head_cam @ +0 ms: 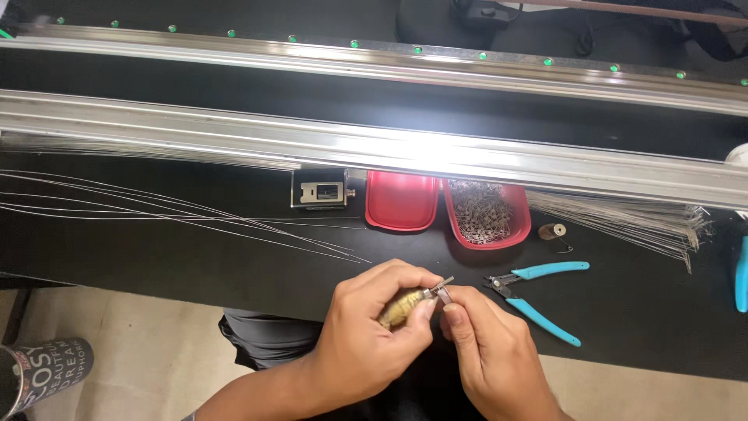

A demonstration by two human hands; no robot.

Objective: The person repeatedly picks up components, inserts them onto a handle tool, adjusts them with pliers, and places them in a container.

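Head view. Black matte tabletop (156,257), cloth-like surface. Left hand (366,327) wraps a small yellowish, mottled lure-shaped body (399,308); fingers curled tight around it, thumb pressed on top. Right hand (487,351) pinches a small metal fitting (441,290) at the body's front end between thumb and forefinger, fingers pressed together. Both hands meet at the near edge of the tabletop, just in front of the trays.

Just beside the right hand: cutting pliers (538,296), teal handles spread open, dark steel nose. Small brownish spool (552,231) with a wire tail behind them.

Two red plastic trays with rounded corners, side by side, touching. Left tray (400,200) shows only its smooth red surface. Right tray (520,226) holds a heap of small grey metal pieces (481,212), too fine to tell apart.

Left of the trays: small square metal block (319,189). Thin straight steel wires (179,210) fan across the tabletop on the left; a denser bundle (623,218) lies at right. Long bright aluminium rails (312,140) run across, with glare.
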